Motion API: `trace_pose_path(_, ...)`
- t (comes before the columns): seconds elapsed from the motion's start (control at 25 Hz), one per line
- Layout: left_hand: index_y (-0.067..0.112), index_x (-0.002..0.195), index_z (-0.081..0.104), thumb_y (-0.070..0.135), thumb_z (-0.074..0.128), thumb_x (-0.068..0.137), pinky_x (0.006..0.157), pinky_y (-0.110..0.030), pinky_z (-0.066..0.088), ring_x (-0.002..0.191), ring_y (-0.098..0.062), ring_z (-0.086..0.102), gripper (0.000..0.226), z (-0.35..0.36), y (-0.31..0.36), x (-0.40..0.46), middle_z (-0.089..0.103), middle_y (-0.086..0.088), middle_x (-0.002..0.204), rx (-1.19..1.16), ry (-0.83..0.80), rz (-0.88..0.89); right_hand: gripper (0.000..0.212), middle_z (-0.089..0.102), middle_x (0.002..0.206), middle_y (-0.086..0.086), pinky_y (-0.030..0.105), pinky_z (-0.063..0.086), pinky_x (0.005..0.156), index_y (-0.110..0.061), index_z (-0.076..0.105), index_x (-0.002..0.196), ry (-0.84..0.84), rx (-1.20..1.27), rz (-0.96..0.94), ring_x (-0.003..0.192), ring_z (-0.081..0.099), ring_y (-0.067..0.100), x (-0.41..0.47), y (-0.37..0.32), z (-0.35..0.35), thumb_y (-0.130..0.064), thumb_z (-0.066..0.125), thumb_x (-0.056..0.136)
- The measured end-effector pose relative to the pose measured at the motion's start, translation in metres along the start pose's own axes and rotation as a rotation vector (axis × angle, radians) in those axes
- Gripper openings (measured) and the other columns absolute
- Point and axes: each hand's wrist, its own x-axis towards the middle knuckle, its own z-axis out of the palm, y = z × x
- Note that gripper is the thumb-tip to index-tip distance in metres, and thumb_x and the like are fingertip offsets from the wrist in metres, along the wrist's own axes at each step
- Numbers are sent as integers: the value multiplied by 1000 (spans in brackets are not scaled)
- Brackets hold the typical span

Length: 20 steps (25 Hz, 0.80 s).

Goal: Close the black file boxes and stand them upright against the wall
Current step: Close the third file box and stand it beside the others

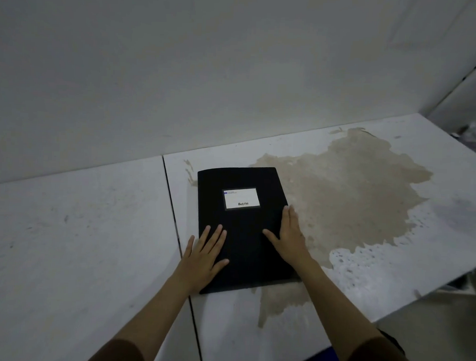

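Neither hand has a grip on anything: the left hand (204, 256) and right hand (290, 236) lie flat, fingers spread, palms pressing the lid of the black file box (243, 229). The box lies closed and flat on the white worktop (81, 229), its right edge over a brown stain (352, 195), near the wall (181, 70). It looks stiff, thin, light and smooth; taking it by both long edges should suit standing it up.

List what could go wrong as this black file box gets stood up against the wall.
1. The black file box lies partly on the brown stain; if that is wet, it could smear onto the wall.
2. Both the left hand and right hand rest flat on top, gripping nothing, so the box may slip while being tipped up.
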Motion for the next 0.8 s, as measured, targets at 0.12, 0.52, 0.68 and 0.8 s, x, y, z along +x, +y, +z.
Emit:
trace_pose_path(0.12, 27, 141, -20, 50, 20, 94, 116, -42, -10, 136, -15, -30, 66, 5, -3, 2, -28, 6, 150, -1, 23, 15, 96, -16, 158, 6, 50, 18, 115, -11, -15, 145, -4, -165, -22, 146, -8, 22, 8, 0, 9, -62, 41, 86)
trace_pose_path(0.52, 29, 145, -11, 53, 43, 88, 117, -39, -4, 144, -19, -20, 83, 10, 2, 3, -25, 4, 155, -367, 176, -68, 98, -6, 159, 7, 45, 16, 119, -9, -1, 147, -89, -76, -20, 147, -3, 22, 20, 0, -11, -54, 57, 82)
trace_pose_path(0.68, 23, 146, -10, 48, 64, 78, 119, -48, 4, 145, -30, -7, 104, 10, 9, 0, -1, -6, 158, -800, 201, -294, 97, 10, 156, 17, 49, 22, 116, -12, 7, 147, -9, 290, 96, 143, 18, 34, 10, 4, -10, -38, 70, 78)
trace_pose_path(0.8, 23, 144, 12, 26, 72, 76, 112, -37, 32, 131, -19, 36, 91, -4, 5, -9, 35, -6, 146, -997, 325, -266, 85, 42, 141, 19, 48, 43, 104, -7, 18, 141, 39, 584, 168, 125, 46, 36, 3, -11, -9, -26, 72, 78)
